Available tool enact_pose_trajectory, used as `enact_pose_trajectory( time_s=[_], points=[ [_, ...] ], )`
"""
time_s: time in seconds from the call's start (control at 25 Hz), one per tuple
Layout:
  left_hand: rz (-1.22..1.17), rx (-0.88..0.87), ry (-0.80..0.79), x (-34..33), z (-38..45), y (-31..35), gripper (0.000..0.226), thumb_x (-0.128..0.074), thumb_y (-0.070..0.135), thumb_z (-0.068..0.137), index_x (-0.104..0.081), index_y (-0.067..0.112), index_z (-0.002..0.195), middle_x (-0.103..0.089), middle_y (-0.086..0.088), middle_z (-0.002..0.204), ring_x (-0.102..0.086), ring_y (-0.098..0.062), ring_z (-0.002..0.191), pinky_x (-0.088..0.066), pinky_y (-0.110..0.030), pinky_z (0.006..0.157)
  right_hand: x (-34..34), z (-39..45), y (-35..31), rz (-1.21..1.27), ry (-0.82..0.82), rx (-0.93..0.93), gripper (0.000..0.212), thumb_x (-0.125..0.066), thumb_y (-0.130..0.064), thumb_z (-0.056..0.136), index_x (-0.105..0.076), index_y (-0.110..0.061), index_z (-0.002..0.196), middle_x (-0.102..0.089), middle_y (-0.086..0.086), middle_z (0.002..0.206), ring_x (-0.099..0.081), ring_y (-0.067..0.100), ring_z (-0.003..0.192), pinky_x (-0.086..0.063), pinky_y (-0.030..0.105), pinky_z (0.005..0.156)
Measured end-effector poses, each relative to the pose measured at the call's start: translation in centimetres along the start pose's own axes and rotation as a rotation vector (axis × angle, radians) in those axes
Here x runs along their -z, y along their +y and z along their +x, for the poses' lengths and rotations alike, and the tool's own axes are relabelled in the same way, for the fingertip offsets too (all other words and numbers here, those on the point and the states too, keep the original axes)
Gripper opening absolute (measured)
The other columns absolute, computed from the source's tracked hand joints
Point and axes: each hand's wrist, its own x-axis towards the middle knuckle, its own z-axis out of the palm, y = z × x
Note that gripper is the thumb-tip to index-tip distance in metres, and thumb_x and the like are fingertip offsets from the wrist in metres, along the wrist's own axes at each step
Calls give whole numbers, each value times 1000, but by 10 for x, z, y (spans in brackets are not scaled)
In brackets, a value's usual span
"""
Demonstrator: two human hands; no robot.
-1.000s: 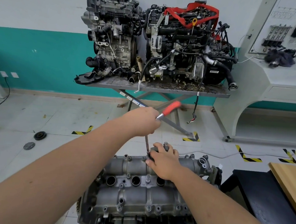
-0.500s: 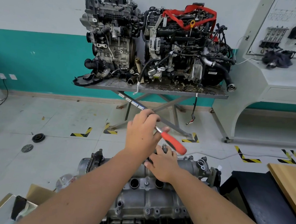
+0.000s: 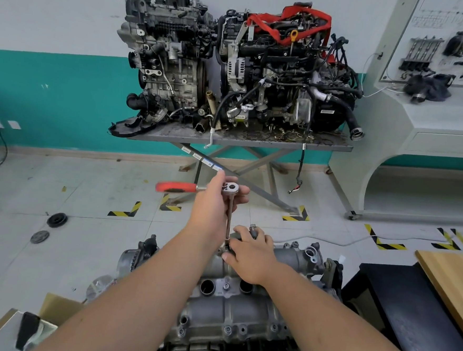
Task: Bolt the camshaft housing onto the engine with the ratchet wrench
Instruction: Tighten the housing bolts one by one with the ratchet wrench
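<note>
Place: an automotive training workshop.
Landmark: two stripped engines (image 3: 238, 66) side by side on a metal tabletop (image 3: 241, 141) with scissor legs, against a white and teal wall.
Right of the engines: a pale display console (image 3: 421, 114) with engine parts mounted on its board.
Floor before the engines: pale tiles with yellow-black hazard markings (image 3: 125, 209) and loose pulleys (image 3: 57, 219).
Nearest me, opposite the engines: another engine (image 3: 237, 312), a ratchet wrench (image 3: 196, 188) set on it.

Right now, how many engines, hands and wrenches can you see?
Engines: 3, two on the metal table (left, right) and one below the hands
Hands: 2 (left, right)
Ratchet wrenches: 1
Total: 6
</note>
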Motion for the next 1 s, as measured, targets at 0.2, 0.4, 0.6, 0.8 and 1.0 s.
enact_pose_trajectory(
  time_s=[0.2, 0.4, 0.6, 0.8, 1.0],
  points=[
    [612, 115, -56, -1, 7, 37, 21, -45, 24, 99, -57, 8, 96, -72, -3, 66, -74, -19, 66, -50, -29, 65, 2, -1, 0, -7, -21, 5, 49, -34, -59, 100, -50, -28, 134, -16, -6, 156, -14, 44, 139, -17, 57, 110],
    [1602, -160, -233, -11, 9, 57, 20, -45, 22, 97, -60, 10, 92, -73, -2, 78, -71, -21, 72, -57, -38, 67, 3, -1, 0, 2, -30, 3, 48, -34, -59, 99, -50, -30, 134, -16, -7, 156, -13, 43, 140, -17, 57, 110],
    [1954, -1032, -234, 4, 2, 34, 32, -55, 46, 98, -50, 21, 77, -53, 1, 75, -54, -24, 71, -36, -33, 59, 2, -1, 0, -4, -24, -4, 48, -34, -60, 99, -50, -30, 133, -17, -8, 155, -15, 43, 139, -17, 56, 109],
    [1432, -1177, 137, 20, 8, 0, 45, -62, 48, 81, -59, 9, 61, -59, -5, 85, -52, -29, 81, -42, -41, 64, 2, -2, -1, -5, 5, 0, 48, -35, -59, 99, -51, -30, 133, -19, -7, 154, -17, 41, 139, -18, 54, 110],
    [578, -650, -63, 12, -7, -19, 28, -42, 50, 92, -60, 28, 91, -61, -2, 90, -58, -20, 84, -48, -28, 74, 5, -3, -2, -6, 2, 8, 47, -35, -58, 99, -48, -30, 135, -20, -5, 154, -19, 43, 137, -20, 55, 109]
  ],
)
